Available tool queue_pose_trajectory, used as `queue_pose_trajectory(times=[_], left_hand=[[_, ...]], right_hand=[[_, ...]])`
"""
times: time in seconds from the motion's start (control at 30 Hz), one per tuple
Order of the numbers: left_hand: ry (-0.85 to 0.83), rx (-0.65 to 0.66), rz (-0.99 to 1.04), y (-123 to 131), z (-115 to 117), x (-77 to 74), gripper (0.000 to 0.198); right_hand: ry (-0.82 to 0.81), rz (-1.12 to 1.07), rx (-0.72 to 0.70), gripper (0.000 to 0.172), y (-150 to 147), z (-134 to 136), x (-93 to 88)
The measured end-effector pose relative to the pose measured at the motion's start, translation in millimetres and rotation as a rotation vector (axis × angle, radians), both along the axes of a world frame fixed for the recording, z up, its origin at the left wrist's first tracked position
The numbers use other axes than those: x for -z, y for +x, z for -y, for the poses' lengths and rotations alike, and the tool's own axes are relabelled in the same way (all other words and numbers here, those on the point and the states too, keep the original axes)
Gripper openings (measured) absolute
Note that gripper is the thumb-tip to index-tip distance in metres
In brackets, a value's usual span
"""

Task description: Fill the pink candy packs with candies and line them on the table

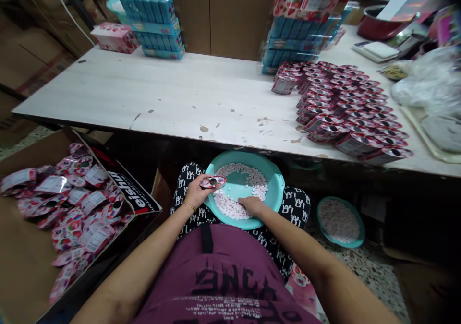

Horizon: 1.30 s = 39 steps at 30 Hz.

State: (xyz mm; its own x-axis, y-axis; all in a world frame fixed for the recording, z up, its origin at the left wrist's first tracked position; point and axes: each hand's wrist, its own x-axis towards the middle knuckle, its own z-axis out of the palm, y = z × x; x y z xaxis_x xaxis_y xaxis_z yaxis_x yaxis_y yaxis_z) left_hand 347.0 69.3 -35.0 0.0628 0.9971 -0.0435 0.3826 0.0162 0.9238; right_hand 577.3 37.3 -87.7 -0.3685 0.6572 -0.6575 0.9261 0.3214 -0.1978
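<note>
A turquoise basin point(276, 185) rests on my lap, with many small pale pink candies point(230, 206) spread in a ring over its bottom. At the basin's left rim, my left hand point(196, 192) is closed around a small red-and-pink printed candy box point(213, 182) that has a dark round hole in its face. Down inside the basin, my right hand point(254, 206) touches the candies with its fingers bent. Its fingertips are partly hidden, so whether it has hold of any candies is unclear.
Left of me stands a cardboard carton point(21, 266) full of similar boxes. On the white table point(173, 98) are rows of such boxes point(345, 108), blue packs point(154, 24) and a dark red bowl point(383, 21). A second basin point(340, 221) sits low at right.
</note>
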Motion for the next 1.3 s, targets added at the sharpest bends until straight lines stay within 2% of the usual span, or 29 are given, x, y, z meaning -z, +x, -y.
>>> queue_pose_trajectory(times=[0.1,0.17,0.3,0.43,0.6,0.73,0.87,1.0,1.07,1.13,1.2,1.3], left_hand=[[-0.017,-0.048,0.069,5.1,-1.2,5.9,0.042],[-0.01,-0.066,0.053,8.8,-3.9,8.5,0.043],[0.035,-0.041,-0.135,18.5,-12.4,9.7,0.036],[0.123,0.054,-0.341,32.5,-19.1,13.2,0.031],[0.167,0.167,-0.464,46.9,-18.7,23.6,0.032],[0.136,0.224,-0.454,52.1,-15.7,27.7,0.031],[0.102,0.221,-0.402,53.0,-16.2,29.5,0.032],[0.107,0.172,-0.321,48.7,-17.5,32.5,0.032],[0.073,0.121,-0.247,46.4,-17.2,34.2,0.032],[0.012,0.077,-0.147,45.8,-16.0,35.7,0.034],[-0.022,0.104,-0.083,47.1,-14.4,36.2,0.034],[-0.001,0.168,-0.103,49.3,-12.4,33.6,0.032]], right_hand=[[0.021,-0.066,0.069,0.035,19.7,-4.5,-7.1],[0.05,-0.119,0.117,0.035,31.7,-8.0,-17.8],[0.089,-0.24,0.178,0.034,52.3,-16.0,-53.0],[0.102,-0.352,0.227,0.033,63.9,-26.2,-90.0],[0.121,-0.314,0.169,0.03,50.8,-42.8,-118.8],[0.066,-0.235,0.134,0.025,26.2,-55.1,-133.0],[0.063,-0.164,0.164,0.026,10.5,-62.3,-149.0],[0.111,-0.177,0.177,0.023,25.1,-59.7,-165.9],[0.095,-0.208,0.251,0.022,41.5,-54.4,-164.1],[0.087,-0.225,0.342,0.025,55.8,-47.3,-148.9],[0.104,-0.193,0.394,0.027,61.8,-39.0,-121.5],[0.136,-0.117,0.418,0.028,53.1,-25.6,-74.4]])
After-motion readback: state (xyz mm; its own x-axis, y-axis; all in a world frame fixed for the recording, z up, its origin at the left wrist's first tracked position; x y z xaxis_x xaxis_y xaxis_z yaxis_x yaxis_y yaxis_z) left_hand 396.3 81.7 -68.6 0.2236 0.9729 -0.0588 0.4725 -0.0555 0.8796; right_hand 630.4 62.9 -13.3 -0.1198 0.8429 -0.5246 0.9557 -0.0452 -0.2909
